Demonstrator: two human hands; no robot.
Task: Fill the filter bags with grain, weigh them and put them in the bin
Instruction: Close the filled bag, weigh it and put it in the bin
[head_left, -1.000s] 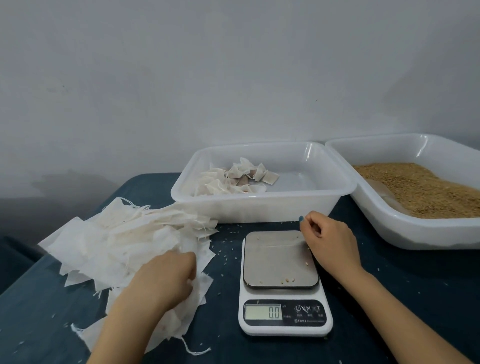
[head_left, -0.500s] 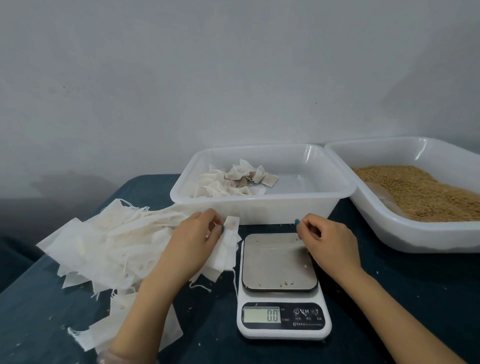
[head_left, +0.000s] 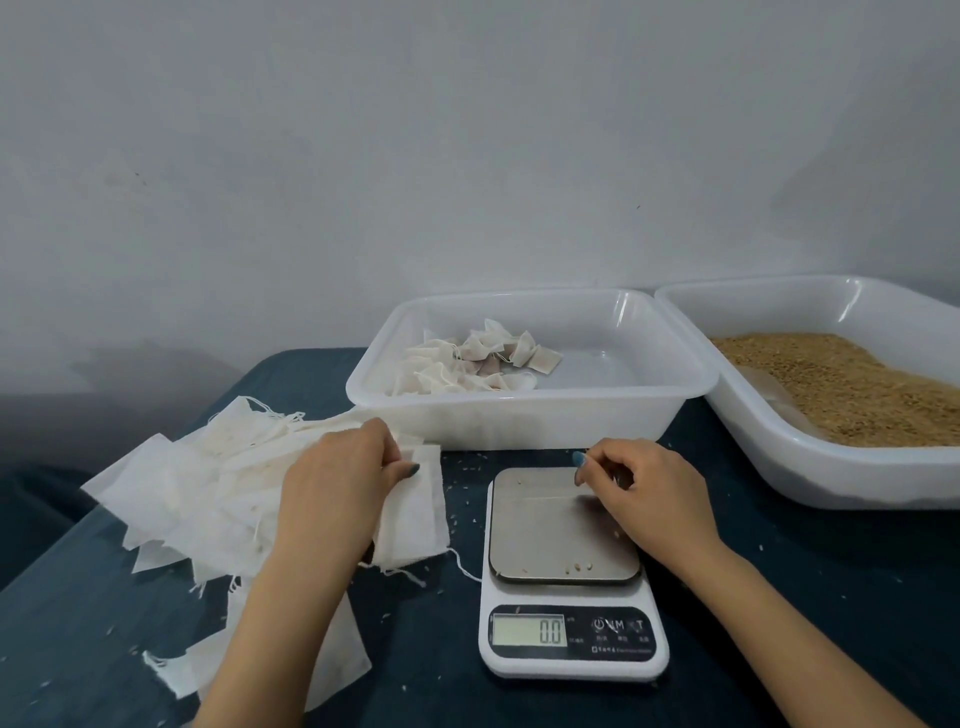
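Observation:
My left hand (head_left: 340, 480) pinches an empty white filter bag (head_left: 415, 512) at the right edge of a loose pile of empty bags (head_left: 208, 488). The digital scale (head_left: 566, 561) reads 0.0, with a few grains on its bare steel plate. Over the plate's far right corner hovers my right hand (head_left: 644, 493), fingers loosely curled and nothing visible in them. Behind the scale stands a clear bin (head_left: 530, 415) with several filled bags (head_left: 478, 364) in its left half. A second bin (head_left: 831, 457) at the right holds brown grain (head_left: 852, 384).
Everything stands on a dark blue table (head_left: 779, 623) against a grey wall. Loose grains and bits of thread lie scattered around the scale. More empty bags (head_left: 270, 670) lie under my left forearm near the front edge.
My left hand has lifted from the lower part of the pile and drawn one bag rightwards toward the scale. My right hand has stayed by the scale plate.

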